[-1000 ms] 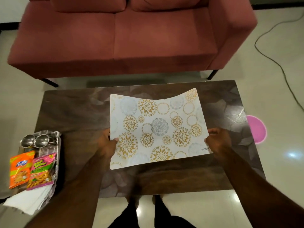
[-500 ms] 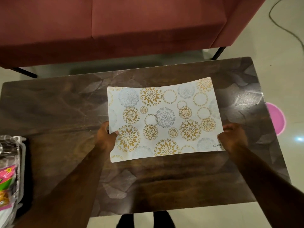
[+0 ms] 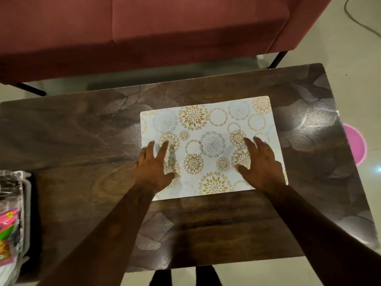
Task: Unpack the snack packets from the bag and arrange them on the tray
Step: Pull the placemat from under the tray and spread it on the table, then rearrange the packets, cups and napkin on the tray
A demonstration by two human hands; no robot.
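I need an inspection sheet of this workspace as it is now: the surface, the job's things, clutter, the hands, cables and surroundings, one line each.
Surface: dark brown glossy wooden table, with glare at its right end.
Job's things: flat white rectangular mat with gold and grey floral circles lies flat near the table's middle; clear plastic bag at the left edge, with a pink and green snack packet on it, partly cut off by the frame.
Clutter: nothing seen.
Hands: left hand and right hand are open, palms down over the mat's near half; no grip on anything.
Cables: one thin dark cable on the floor, top right.
Surroundings: dusty red fabric sofa behind the table; round pink plastic object on the pale floor, right.
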